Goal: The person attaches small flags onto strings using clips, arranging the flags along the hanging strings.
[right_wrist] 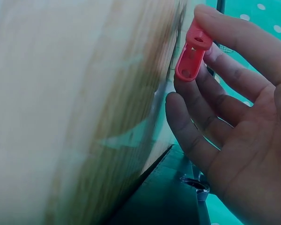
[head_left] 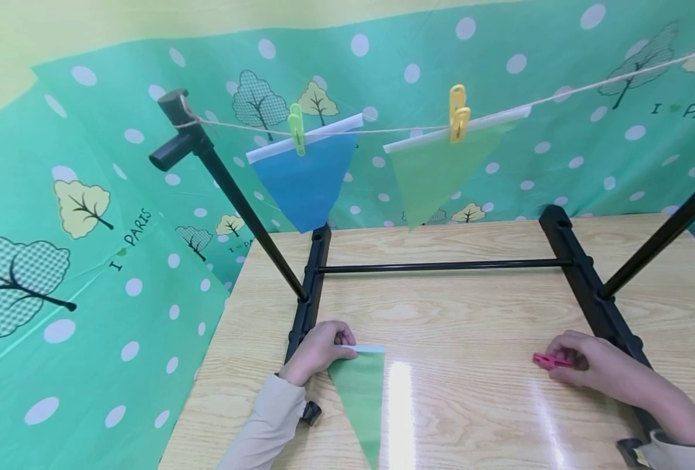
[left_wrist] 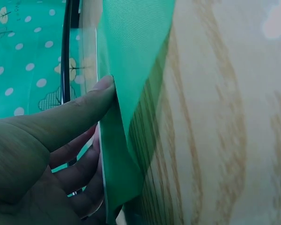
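My left hand [head_left: 322,349] pinches the white top edge of a green triangular pennant flag [head_left: 361,385] between thumb and fingers. In the left wrist view, the thumb lies flat on the green cloth [left_wrist: 140,47] near that edge. The flag's point hangs toward the front of the table. Over at the right, my right hand [head_left: 594,365] holds a pink-red clothespin [head_left: 549,361] by its end, low over the table. The right wrist view shows the clothespin [right_wrist: 193,54] between thumb and fingertips, with the other fingers loosely bent.
A string [head_left: 376,131] runs above the table from a black post [head_left: 247,222]. A blue pennant [head_left: 308,176] hangs from it by a green clothespin [head_left: 297,129], a light green pennant [head_left: 441,163] by yellow clothespins [head_left: 459,117]. The black stand's crossbar [head_left: 441,267] spans the wooden table [head_left: 453,313].
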{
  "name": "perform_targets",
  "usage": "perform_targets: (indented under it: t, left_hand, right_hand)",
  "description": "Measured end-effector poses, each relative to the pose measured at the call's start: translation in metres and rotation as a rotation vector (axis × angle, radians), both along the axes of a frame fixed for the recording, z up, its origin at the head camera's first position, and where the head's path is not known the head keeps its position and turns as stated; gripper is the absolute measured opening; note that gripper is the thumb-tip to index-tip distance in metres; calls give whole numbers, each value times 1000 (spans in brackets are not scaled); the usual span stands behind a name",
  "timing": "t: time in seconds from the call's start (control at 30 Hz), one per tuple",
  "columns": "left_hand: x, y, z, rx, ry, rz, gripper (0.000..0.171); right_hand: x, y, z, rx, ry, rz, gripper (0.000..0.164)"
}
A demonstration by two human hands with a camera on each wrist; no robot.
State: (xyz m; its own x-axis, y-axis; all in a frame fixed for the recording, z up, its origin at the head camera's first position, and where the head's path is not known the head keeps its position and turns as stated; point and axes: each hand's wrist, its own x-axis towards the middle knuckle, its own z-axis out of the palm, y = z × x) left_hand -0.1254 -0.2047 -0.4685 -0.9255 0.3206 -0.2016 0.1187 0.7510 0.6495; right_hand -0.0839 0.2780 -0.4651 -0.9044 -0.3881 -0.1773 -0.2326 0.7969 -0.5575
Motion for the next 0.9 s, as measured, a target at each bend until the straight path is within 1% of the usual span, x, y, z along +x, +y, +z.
perform_targets:
  t: [0.23, 0.4, 0.5, 0.73, 0.9]
  left_hand:
    - [0, 0, 0, -6, -1, -8, 16]
    - [0, -1, 0, 2, 12, -17, 16]
    - [0, -1, 0, 3, 25, -22, 14]
    - [-1, -1, 4, 27, 60, -29, 10]
    - [0, -1, 9, 55, 81, -29, 8]
  right_hand:
    - [0, -3, 3, 8, 2, -26, 24]
    - [0, -3, 5, -13, -1, -38, 24]
    - [0, -4, 5, -17, 22, -43, 23]
    - [2, -3, 4, -27, 107, -45, 21]
    - [3, -3, 5, 10, 130, -66, 24]
